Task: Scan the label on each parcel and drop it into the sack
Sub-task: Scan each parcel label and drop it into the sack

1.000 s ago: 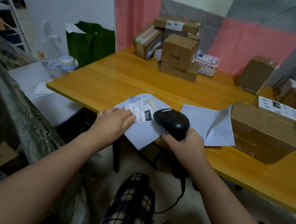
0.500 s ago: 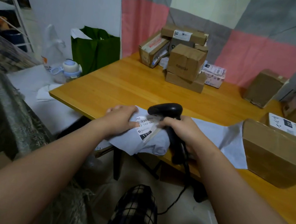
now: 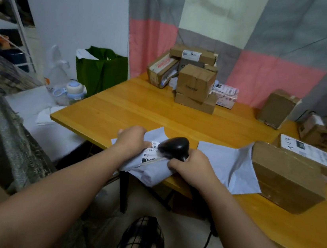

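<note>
We had the parcel point(image 3: 147, 173) (a soft grey mailer) at the near edge of the table point(image 3: 139, 108), toward its left corner, with its lower part hanging off the edge above our knee. Our left hand point(image 3: 131, 140) gripped its left side, the fingers curled over the far edge so their tips were hidden. Our right hand point(image 3: 190, 165) was wrapped round the handle of the scanner point(image 3: 174, 147), whose head sat right over the label point(image 3: 151, 152), touching it or nearly so. Whether the right fingers also pinched the parcel we could not tell.

The risks, as we judged them, began with the scan itself. The head lay so close that it covered part of the label, and the label was creased along a fold in the soft plastic, so a read could fail or catch only half the code. Tugging the parcel between both hands could crumple the label further. With so much of the parcel off the edge, a slack left grip would let it slide to the floor rather than into the sack point(image 3: 16, 146), which stood well apart on our left. The cord point(image 3: 203, 247) ran down past our knee (a snag there would jerk the scanner off aim). A second mailer point(image 3: 229, 168) lay just beside, against a box point(image 3: 284, 177).
</note>
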The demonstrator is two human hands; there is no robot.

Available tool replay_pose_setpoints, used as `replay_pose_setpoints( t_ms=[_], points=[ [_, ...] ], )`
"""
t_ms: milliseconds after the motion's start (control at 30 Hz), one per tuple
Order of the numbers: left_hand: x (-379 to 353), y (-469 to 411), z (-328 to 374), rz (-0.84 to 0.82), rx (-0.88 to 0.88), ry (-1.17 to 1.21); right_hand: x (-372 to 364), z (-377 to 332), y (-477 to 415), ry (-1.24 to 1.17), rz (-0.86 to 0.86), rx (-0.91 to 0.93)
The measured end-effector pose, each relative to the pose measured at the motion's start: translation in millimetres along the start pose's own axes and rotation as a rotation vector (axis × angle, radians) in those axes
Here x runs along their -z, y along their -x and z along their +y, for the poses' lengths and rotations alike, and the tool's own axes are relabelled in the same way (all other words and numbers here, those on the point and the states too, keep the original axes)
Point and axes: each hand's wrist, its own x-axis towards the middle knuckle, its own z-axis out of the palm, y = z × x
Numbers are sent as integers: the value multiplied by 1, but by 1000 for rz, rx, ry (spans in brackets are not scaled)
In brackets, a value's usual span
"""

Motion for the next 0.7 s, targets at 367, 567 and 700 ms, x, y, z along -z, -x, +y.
replay_pose_setpoints(
  t_ms=[367, 567, 700],
  points=[
    [70, -8, 46, 281, -295, 332, 23, 12, 49, -437, 410, 122],
    [70, 0, 50, 297, -297, 395, 14, 8, 55, -455, 437, 124],
    [66, 2, 39, 407, -236, 506, 13, 7, 56, -422, 433, 129]
  ],
)
